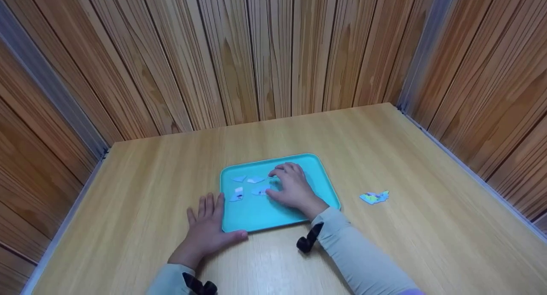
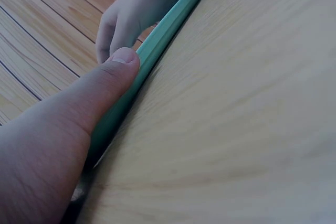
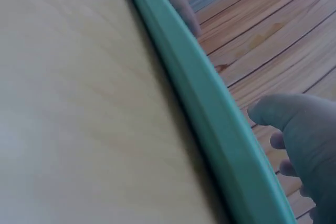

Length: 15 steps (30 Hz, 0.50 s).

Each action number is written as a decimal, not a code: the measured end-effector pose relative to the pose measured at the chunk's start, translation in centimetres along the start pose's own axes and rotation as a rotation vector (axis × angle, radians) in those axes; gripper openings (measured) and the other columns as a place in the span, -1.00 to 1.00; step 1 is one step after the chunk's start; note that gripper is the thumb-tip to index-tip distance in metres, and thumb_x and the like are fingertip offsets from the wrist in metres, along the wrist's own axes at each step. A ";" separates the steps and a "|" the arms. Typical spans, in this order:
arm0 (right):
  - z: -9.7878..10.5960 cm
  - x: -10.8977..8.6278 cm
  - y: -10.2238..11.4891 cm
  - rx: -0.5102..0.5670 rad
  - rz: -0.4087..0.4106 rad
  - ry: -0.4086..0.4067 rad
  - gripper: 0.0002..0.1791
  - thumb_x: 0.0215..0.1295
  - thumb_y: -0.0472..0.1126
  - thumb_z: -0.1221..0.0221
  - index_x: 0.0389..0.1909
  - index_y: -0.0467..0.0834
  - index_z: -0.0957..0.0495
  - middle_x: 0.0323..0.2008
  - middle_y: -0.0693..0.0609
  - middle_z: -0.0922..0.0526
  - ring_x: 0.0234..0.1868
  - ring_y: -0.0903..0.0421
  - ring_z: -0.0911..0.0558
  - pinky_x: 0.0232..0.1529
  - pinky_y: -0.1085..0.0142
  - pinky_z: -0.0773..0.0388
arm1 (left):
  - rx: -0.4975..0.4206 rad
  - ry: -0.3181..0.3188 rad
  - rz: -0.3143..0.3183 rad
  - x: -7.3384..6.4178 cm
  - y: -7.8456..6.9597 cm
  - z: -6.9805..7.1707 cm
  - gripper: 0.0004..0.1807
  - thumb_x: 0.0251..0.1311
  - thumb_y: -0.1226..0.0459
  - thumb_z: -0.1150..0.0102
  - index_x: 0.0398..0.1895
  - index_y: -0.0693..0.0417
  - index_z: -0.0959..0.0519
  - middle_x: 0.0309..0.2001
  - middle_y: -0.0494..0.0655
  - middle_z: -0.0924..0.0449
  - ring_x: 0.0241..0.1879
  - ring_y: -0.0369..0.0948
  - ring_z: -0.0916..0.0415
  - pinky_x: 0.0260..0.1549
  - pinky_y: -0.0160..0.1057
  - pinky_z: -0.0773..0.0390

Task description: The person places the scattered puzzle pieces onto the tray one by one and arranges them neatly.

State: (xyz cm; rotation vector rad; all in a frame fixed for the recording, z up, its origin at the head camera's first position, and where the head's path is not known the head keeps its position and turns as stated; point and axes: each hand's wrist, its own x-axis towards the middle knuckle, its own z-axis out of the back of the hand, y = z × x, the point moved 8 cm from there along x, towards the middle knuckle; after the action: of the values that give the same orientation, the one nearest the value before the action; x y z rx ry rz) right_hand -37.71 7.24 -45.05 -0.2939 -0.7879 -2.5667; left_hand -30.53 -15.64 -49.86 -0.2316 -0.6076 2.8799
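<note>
A turquoise tray [image 1: 265, 216] lies on the table with several light-blue puzzle-like pieces in its left half, among them a piece [image 1: 237, 194] with a white patch and a piece [image 1: 256, 179] behind it. My left hand [image 1: 206, 231] rests at the tray's near left corner, fingers straight along the left side and thumb along the front edge; the left wrist view shows the thumb [image 2: 113, 74] against the rim. Over the tray's middle is my right hand [image 1: 292, 186], fingers bent and thumb apart from them, close by a piece [image 1: 260, 190]. The palm hides the tray below it.
A separate blue, yellow and green piece [image 1: 374, 197] lies on the wooden table [image 1: 427, 226] right of the tray. Wood-plank walls [image 1: 273, 51] stand behind the table and at both sides. Each wrist carries a small black camera mount [image 1: 308, 239].
</note>
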 end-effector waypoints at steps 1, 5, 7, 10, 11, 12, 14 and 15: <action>0.5 -0.1 -0.4 0.022 0.007 -0.005 -0.53 0.26 0.06 -0.34 0.08 -0.12 -0.62 0.19 -0.08 -0.54 0.36 -0.17 -0.31 0.42 -0.09 -0.11 | -0.001 -0.002 0.000 0.0 0.1 0.0 0.48 -0.14 -0.63 -0.05 0.65 0.02 0.28 0.61 0.25 0.48 0.56 0.21 0.63 0.29 0.43 0.66; 2.9 -1.1 -3.1 0.138 -0.034 0.024 -0.42 0.31 0.05 -0.34 0.26 -0.12 -0.52 0.26 -0.07 -0.49 0.39 -0.12 -0.31 0.41 -0.04 -0.22 | -0.006 -0.004 -0.005 0.1 0.2 0.0 0.48 -0.14 -0.63 -0.05 0.65 0.01 0.31 0.61 0.24 0.51 0.56 0.21 0.63 0.29 0.42 0.67; 4.2 -2.0 -4.9 0.199 -0.071 0.042 -0.37 0.34 0.07 -0.31 0.35 -0.09 -0.45 0.32 -0.05 -0.46 0.41 -0.09 -0.31 0.41 -0.04 -0.24 | -0.014 -0.004 -0.007 0.0 0.2 0.0 0.48 -0.14 -0.63 -0.06 0.65 0.01 0.31 0.61 0.23 0.51 0.56 0.20 0.63 0.30 0.41 0.68; 6.1 -3.5 -7.5 0.264 -0.113 0.064 -0.30 0.37 0.07 -0.29 0.45 -0.05 -0.35 0.38 -0.01 -0.40 0.45 -0.05 -0.30 0.44 -0.05 -0.21 | -0.022 -0.004 -0.010 0.0 0.2 0.0 0.48 -0.14 -0.62 -0.07 0.65 0.01 0.32 0.61 0.22 0.52 0.56 0.19 0.64 0.29 0.41 0.68; 6.8 -4.0 -8.3 0.279 -0.118 0.066 -0.29 0.37 0.07 -0.29 0.46 -0.05 -0.33 0.39 -0.01 -0.40 0.45 -0.05 -0.30 0.44 -0.07 -0.20 | -0.023 -0.004 -0.011 0.0 0.2 0.0 0.48 -0.14 -0.62 -0.07 0.65 0.00 0.32 0.61 0.22 0.51 0.56 0.19 0.64 0.30 0.41 0.68; 7.4 -4.5 -9.0 0.286 -0.120 0.069 -0.28 0.37 0.06 -0.29 0.47 -0.06 -0.31 0.40 -0.02 -0.39 0.47 -0.06 -0.29 0.45 -0.08 -0.18 | -0.025 -0.006 -0.014 0.0 0.1 0.0 0.48 -0.13 -0.62 -0.07 0.65 0.00 0.32 0.61 0.22 0.51 0.56 0.19 0.64 0.30 0.41 0.68; 8.4 -5.5 -10.5 0.294 -0.131 0.072 -0.26 0.38 0.04 -0.29 0.49 -0.06 -0.28 0.41 -0.03 -0.37 0.48 -0.08 -0.26 0.45 -0.11 -0.15 | -0.027 -0.006 -0.017 -0.1 0.1 0.1 0.47 -0.12 -0.61 -0.08 0.65 0.00 0.32 0.61 0.22 0.51 0.56 0.19 0.64 0.30 0.41 0.68; 8.9 -6.0 -11.3 0.291 -0.137 0.077 -0.25 0.38 0.04 -0.29 0.50 -0.05 -0.26 0.42 -0.04 -0.36 0.49 -0.10 -0.24 0.46 -0.13 -0.14 | -0.026 -0.004 -0.017 -0.1 0.1 0.0 0.47 -0.12 -0.61 -0.08 0.65 0.00 0.32 0.61 0.22 0.51 0.56 0.19 0.64 0.30 0.40 0.68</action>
State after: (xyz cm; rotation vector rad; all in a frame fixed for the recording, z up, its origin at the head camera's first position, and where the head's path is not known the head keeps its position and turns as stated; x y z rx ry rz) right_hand -37.02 22.79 -45.17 -0.0511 -1.1710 -2.5239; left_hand -30.42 -15.74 -49.84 -0.2231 -0.6448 2.8582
